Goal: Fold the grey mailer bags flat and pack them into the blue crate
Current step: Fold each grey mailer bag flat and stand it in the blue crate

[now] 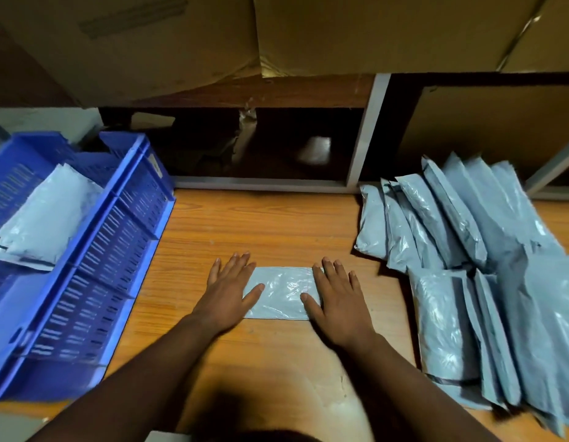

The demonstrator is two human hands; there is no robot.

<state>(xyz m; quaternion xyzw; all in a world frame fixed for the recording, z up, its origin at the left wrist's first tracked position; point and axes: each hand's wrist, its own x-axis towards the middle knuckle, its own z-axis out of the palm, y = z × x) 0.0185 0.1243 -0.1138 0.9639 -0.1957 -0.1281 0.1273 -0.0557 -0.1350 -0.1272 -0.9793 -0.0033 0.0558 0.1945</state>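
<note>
Head view: looking down over both forearms at a work surface.
Desk (276,224): wood-grain top, lying under both hands and reaching beyond them on every side.
Cardboard boxes (372,30): large, brown, stacked well beyond the fingertips, above dark shelf openings.
Blue crate (117,250): slatted plastic, well out past the left hand; one grey bag (44,218) lies inside it.
Mailer pile (468,266): many grey bags overlapping in rows, out past the right hand, not touching it.
Folded mailer bag (281,293): small grey rectangle, flat on the desk, lying between the two hands and under their inner edges.
Left hand (230,290): fingers straight and spread, palm down, thumb side resting on the bag's left end.
Right hand (335,296): fingers straight and spread, palm down, pressing the bag's right end.
</note>
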